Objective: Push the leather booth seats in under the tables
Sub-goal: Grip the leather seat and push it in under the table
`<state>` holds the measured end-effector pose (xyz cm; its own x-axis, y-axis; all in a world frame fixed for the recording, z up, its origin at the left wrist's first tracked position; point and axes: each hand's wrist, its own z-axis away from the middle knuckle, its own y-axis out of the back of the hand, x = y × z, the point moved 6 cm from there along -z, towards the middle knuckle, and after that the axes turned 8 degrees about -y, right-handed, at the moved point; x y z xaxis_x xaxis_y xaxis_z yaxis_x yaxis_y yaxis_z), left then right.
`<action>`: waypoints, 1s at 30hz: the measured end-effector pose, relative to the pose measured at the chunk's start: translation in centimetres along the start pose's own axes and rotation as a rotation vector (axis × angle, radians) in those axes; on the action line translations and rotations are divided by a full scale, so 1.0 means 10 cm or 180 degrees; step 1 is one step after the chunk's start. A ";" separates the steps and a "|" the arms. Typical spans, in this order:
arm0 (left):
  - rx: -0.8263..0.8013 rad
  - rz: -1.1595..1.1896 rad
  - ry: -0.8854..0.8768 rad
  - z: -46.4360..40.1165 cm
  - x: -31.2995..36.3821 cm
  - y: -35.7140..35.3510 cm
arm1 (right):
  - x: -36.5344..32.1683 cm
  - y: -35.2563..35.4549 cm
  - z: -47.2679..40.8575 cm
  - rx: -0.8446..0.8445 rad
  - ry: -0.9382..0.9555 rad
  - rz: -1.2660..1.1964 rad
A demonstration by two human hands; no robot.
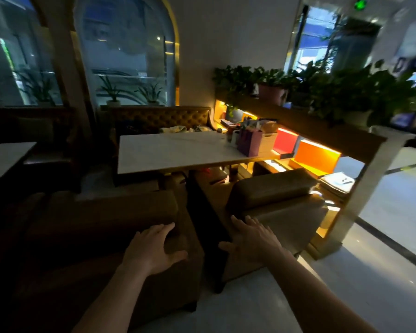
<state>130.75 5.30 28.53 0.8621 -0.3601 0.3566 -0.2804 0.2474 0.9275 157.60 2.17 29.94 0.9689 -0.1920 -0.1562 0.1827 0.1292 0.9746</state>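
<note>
We face counter (178, 150); left hand (151, 248) spread on left seat (101, 212), right hand (252, 239) spread on right seat (274, 188); push runs straight toward counter.

**What the dim room keeps from view**

The left seat (101, 227) is so dark that its left side melts into shadow, and its feet cannot be made out. The left hand (151, 248) lies over its back corner, but whether the palm truly touches is unclear. The right hand (252, 239) hides part of the right seat (274, 195), and contact there is equally uncertain. Both forearms run off the bottom edge. The table (173, 152) covers the seats' front ends and its own base. A second table (5, 157) is cut by the left edge. Things on the far bench (163, 118) are too blurred to name. The plants (346, 92) smear at right.
</note>
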 end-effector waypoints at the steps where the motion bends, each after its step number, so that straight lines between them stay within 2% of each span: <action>1: -0.0028 0.0005 -0.0061 -0.10 0.18 -0.09 | 0.23 0.02 0.03 -0.0011 -0.0063 -0.0008; 6: -0.0149 0.0006 -0.0333 -0.58 0.99 -0.48 | 1.23 0.03 -0.01 -0.0016 -0.0423 -0.0114; 12: -0.0236 0.0110 -0.0602 -1.36 1.65 -0.86 | 2.08 -0.11 -0.36 0.0077 -0.0716 -0.0163; 23: -0.0612 0.0448 -0.0613 -3.40 2.34 -1.67 | 3.56 -0.11 -1.86 -0.0179 -0.1042 -0.0080; 30: -0.0709 0.0514 -0.0529 -4.43 2.64 -1.96 | 4.12 -0.10 -2.85 -0.0313 -0.1050 -0.0130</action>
<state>177.67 30.79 14.81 0.7281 -0.4375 0.5277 -0.2928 0.4976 0.8165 202.10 21.85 17.99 0.8572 -0.5011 -0.1188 0.2510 0.2051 0.9460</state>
